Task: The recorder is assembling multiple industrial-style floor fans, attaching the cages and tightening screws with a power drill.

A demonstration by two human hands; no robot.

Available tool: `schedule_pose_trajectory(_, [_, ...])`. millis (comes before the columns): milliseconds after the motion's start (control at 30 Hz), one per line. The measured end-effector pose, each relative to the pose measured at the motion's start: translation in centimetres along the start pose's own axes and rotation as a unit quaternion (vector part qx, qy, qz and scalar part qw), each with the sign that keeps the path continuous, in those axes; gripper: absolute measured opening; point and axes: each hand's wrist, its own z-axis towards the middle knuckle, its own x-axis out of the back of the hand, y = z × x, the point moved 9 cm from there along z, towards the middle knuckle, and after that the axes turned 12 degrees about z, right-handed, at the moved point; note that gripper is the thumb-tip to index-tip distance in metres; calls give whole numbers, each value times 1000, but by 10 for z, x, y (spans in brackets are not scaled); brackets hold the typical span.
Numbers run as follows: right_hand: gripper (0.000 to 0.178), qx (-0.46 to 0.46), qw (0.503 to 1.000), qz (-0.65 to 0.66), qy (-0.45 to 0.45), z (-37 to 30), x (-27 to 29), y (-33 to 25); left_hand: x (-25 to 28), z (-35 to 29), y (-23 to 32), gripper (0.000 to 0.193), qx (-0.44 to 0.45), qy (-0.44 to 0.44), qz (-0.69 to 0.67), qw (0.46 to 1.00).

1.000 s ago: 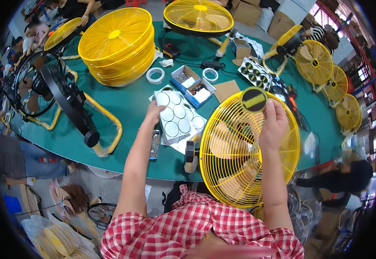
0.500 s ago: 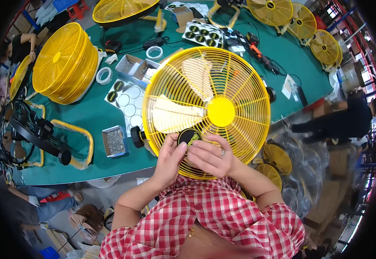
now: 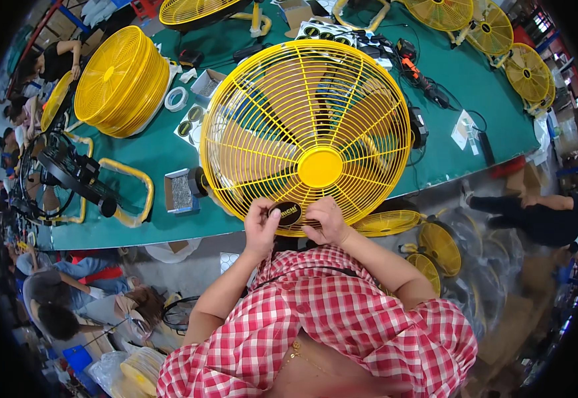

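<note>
Over the lower front of a yellow wire fan guard (image 3: pixel 320 167) with a solid round centre, my left hand (image 3: pixel 261 225) pinches a round black badge (image 3: pixel 287 213) with yellow lettering. Its thumb lies on the badge's left edge. To the right of the badge is my right hand (image 3: pixel 326 221), fingers loosely bent and thumb apart from them, with nothing visible between them. The fan stands tilted toward me at the table edge, its blades showing through the wires. Whether the badge touches the guard, I cannot tell.
Stacked yellow guards (image 3: pixel 120 83) stand on the green table (image 3: pixel 129 229) at the left. Nearby are a box of small metal parts (image 3: pixel 181 191), a tape roll (image 3: pixel 176 99) and a badge sheet (image 3: pixel 189 126). More fans (image 3: pixel 527 73) line the far right; other people work around.
My right hand has come off the badge and moved a little right, while the left keeps hold of it. The badge now lies more level. The view has shifted, so the fan appears higher and further left.
</note>
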Motion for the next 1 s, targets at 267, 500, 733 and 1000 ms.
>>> schedule_pose_trajectory(267, [15, -367, 877, 290, 111, 14, 37, 29, -25, 5, 31, 8, 107, -24, -123, 986])
schedule_pose_trajectory(500, [10, -398, 831, 373, 108, 7, 40, 13, -45, 2, 44, 13, 72, -57, -79, 993])
schedule_pose_trajectory(733, [10, -401, 819, 369, 178, 3, 66, 12, -36, -2, 39, 23, 99, 0, -85, 991])
schedule_pose_trajectory(1000, [11, -413, 820, 352, 183, 1, 68, 41, -43, 15, 24, 9, 92, -11, 43, 995])
